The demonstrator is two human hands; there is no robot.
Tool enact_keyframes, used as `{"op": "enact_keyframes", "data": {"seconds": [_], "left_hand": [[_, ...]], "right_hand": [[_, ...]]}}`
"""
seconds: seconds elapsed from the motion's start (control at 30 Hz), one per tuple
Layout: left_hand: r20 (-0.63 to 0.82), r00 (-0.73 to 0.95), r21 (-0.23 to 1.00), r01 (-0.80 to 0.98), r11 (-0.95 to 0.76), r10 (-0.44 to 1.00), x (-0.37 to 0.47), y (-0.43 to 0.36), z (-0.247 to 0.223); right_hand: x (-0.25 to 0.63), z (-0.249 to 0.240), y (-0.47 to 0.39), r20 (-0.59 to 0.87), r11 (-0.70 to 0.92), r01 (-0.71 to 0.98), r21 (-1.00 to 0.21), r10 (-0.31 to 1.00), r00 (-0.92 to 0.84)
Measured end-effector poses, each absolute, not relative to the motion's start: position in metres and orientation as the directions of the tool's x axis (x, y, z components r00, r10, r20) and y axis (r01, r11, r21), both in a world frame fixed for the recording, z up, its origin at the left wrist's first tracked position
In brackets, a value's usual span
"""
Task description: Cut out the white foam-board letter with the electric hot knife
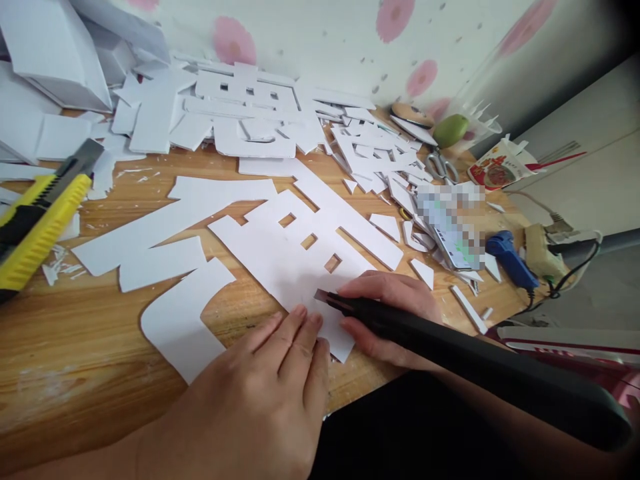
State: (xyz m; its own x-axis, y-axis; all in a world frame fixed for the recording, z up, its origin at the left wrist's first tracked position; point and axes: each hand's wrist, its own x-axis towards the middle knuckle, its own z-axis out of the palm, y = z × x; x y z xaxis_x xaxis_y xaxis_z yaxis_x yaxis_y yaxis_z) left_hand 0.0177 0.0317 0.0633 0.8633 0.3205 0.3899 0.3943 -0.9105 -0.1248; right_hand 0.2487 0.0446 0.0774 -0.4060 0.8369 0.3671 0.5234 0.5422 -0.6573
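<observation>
A white foam board piece [285, 260] with several small square openings and a long slot lies flat on the wooden table. My right hand [395, 300] is closed around a long black cutting tool [425, 333], whose blade tip rests at the board's surface below the openings. My left hand [270, 387] lies palm down with its fingers spread a little, the fingertips pressing on the board's near left edge, just left of the blade. Beside it on the left is a curved white cutout [185, 317], and beyond that a branching white cutout [200, 207].
A yellow utility knife [45, 213] stands out at the left. White offcuts [260, 113] are heaped along the wall. To the right are a phone [450, 230], scissors [441, 167], a food box [500, 165], a blue tool [513, 259] and a power strip with cables [537, 247].
</observation>
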Motion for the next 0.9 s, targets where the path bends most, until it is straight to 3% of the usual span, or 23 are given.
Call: {"op": "enact_keyframes", "data": {"seconds": [0.27, 0.57, 0.9], "left_hand": [[0.395, 0.847, -0.150, 0.441, -0.885, 0.355, 0.018, 0.028, 0.058], [0.322, 0.808, 0.096, 0.491, -0.866, 0.494, 0.014, 0.020, 0.053], [0.319, 0.809, 0.159, 0.468, -0.869, 0.494, 0.013, 0.017, 0.048]], "right_hand": [[0.249, 0.083, 0.046, 0.374, 0.628, 0.552, -0.548, 0.775, -0.510], [0.257, 0.087, 0.041, 0.363, 0.631, 0.534, -0.563, 0.769, -0.526], [0.268, 0.088, 0.027, 0.337, 0.620, 0.537, -0.572, 0.775, -0.535]]}}
